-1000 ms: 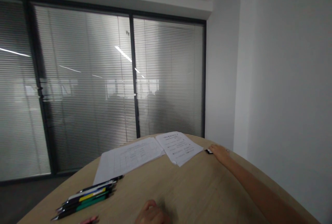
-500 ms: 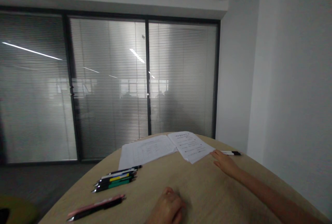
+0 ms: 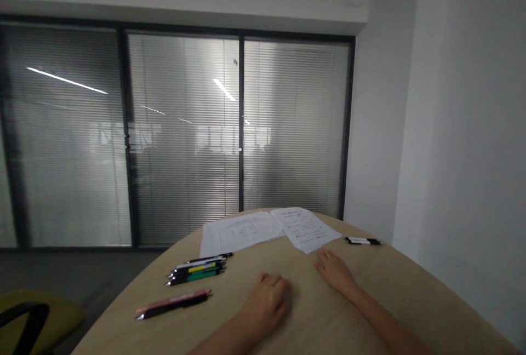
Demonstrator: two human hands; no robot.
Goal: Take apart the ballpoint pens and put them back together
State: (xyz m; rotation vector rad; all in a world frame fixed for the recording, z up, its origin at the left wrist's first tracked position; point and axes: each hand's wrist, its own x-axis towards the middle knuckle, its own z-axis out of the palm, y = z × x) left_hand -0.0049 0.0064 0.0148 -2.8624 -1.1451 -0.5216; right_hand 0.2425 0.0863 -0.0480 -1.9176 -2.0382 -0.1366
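Left hand (image 3: 266,304) loosely curled, empty, resting on wood table (image 3: 306,300). Right hand (image 3: 335,272) flat, fingers spread, empty, just short of the papers (image 3: 304,229).

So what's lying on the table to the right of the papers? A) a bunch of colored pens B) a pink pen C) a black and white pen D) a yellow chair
C: the black and white pen sits right of the papers, beyond the right hand.
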